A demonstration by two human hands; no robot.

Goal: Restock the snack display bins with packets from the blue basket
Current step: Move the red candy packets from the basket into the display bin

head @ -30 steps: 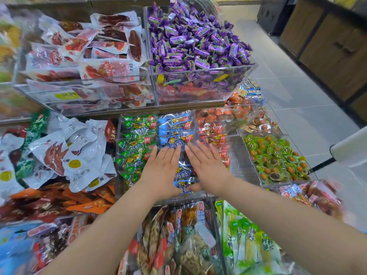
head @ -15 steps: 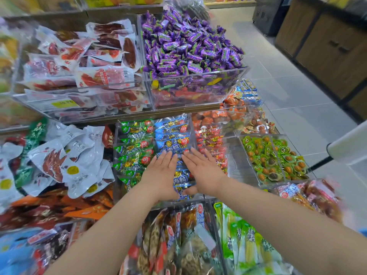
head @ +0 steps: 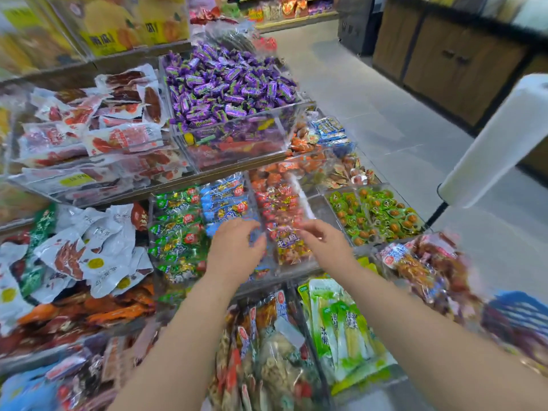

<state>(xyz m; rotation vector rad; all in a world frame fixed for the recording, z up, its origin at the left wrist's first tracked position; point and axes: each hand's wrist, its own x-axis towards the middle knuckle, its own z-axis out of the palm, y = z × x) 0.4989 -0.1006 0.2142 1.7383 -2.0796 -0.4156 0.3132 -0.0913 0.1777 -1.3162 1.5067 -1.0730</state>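
**Shop shelving, both hands over the small-packet bins**

Tiered shelving of clear bins (head: pixel 302 200) runs beside a tiled aisle. The blue packets (head: pixel 225 200) sit mid-shelf and serve as the marker for the rest. The left hand (head: pixel 234 250) hovers over their near end with its fingers bent downward. The right hand (head: pixel 323 241) is just to their right, above the red packets (head: pixel 278 215). Blur hides the fingertips, so I cannot tell whether either hand pinches a packet.

Green packets (head: pixel 175 229) lie to their left and purple sweets (head: pixel 225 87) on the tier above. The blue basket (head: pixel 519 318) is a smear well off to their lower right.

This looks like settling packets into place. The next move probably calls for a reach back to the basket for another handful.
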